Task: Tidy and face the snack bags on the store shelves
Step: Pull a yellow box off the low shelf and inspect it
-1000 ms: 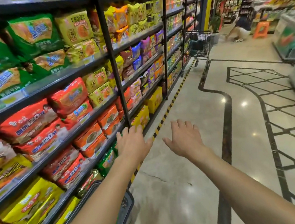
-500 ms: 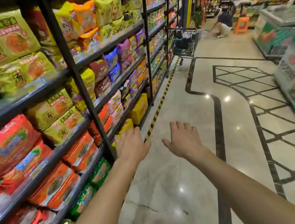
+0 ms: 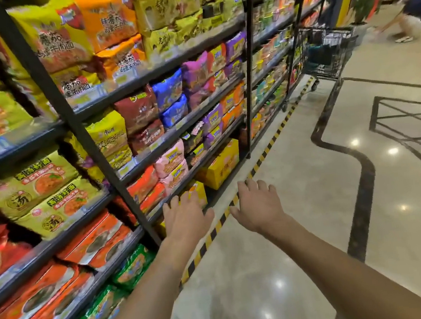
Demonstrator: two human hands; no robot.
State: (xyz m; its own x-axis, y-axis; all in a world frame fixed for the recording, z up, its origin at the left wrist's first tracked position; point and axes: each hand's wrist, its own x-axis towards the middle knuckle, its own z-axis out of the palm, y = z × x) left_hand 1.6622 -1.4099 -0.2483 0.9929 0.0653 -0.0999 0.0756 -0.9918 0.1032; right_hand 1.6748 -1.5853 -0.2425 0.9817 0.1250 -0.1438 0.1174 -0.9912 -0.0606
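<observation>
Head view, left hand: the left hand (image 3: 187,219) reaches forward palm down, its fingers (image 3: 175,202) straight and spread, holding nothing.
Head view, right hand: the right hand (image 3: 258,206) is level with it and just beside it, over the floor (image 3: 305,240), with fingers extended and empty.
Snack bags: the snack bags (image 3: 169,161) fill the black shelves (image 3: 142,75) on the left, stacked in rows of yellow, orange, red, blue, purple and pink.
Bags relative to fingers: the left fingertips lie in front of a small yellow pack (image 3: 198,191) on the bottom shelf. Whether they touch it cannot be told. The right hand is well apart from any bag.
Bottom shelf: a yellow box (image 3: 220,166) stands just beyond the hands.
Aisle: a striped floor line (image 3: 268,150) runs along the shelf foot. A shopping cart (image 3: 328,51) stands farther on, and a person (image 3: 413,15) crouches beyond it.
</observation>
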